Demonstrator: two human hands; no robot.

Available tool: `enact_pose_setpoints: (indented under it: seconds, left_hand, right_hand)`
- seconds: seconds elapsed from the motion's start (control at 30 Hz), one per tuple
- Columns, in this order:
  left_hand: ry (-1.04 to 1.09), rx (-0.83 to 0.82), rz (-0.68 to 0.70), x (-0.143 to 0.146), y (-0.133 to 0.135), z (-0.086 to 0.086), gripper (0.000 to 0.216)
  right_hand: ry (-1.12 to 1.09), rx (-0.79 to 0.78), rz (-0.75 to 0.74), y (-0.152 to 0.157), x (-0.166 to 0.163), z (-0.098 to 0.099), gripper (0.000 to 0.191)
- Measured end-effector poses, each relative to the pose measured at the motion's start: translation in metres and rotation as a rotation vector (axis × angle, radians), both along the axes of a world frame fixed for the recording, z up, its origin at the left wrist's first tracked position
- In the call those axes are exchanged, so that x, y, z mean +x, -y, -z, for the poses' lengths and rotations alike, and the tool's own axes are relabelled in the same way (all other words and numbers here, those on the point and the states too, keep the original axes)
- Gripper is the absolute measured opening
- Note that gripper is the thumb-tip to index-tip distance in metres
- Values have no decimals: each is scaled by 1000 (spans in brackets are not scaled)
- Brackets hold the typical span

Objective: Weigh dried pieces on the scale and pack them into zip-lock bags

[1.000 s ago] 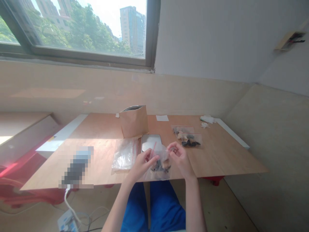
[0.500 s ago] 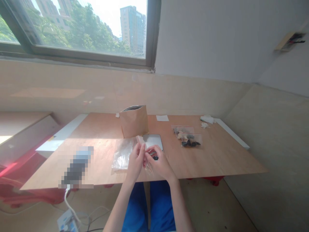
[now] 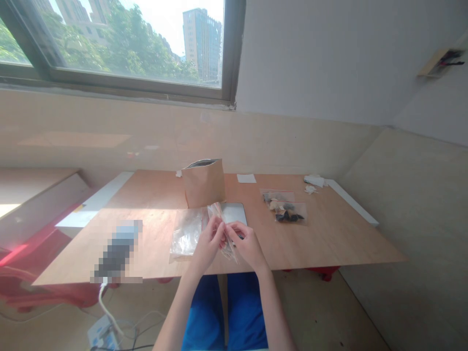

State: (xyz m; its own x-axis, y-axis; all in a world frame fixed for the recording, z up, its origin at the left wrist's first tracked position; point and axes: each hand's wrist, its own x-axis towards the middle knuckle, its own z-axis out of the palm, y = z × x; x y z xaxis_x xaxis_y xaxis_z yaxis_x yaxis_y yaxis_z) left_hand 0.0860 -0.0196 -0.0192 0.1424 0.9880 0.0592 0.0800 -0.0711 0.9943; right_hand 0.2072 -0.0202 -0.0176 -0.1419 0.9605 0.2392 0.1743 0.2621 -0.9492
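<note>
My left hand (image 3: 210,240) and my right hand (image 3: 245,243) meet over the near edge of the wooden table (image 3: 329,239). Both pinch a small clear zip bag (image 3: 223,229) with a red strip, held edge-on between them. Its contents are hidden by my fingers. Just behind my hands lies a grey metal tray (image 3: 234,212). A pile of empty clear bags (image 3: 186,233) lies to the left of my left hand.
A brown paper pouch (image 3: 204,183) stands open behind the tray. Two filled clear bags (image 3: 285,209) lie to the right, white scraps (image 3: 314,183) at the far right corner, a white slip (image 3: 246,178) at the back. A blurred dark object (image 3: 117,251) sits at left.
One second ago my hands were apart with the bag spread flat and dark pieces showing inside. They have come together and the bag is now turned edge-on between my fingers.
</note>
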Motion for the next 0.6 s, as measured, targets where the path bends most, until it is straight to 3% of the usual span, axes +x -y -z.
enact_pose_setpoints:
  seconds: [0.13, 0.3, 0.47, 0.6]
  left_hand:
    - [-45, 19, -38, -2, -1, 2, 24]
    - [-222, 130, -246, -19, -2, 2, 25]
    - [-129, 39, -78, -28, 0, 2, 29]
    - [142, 0, -227, -20, 0, 12, 33]
  right_hand:
    - [52, 40, 153, -1, -3, 4, 23]
    - [-44, 2, 471, -9, 12, 9, 25]
    - [-156, 37, 389, -8, 18, 2, 27]
    - [-223, 50, 316, -1, 7, -9, 25]
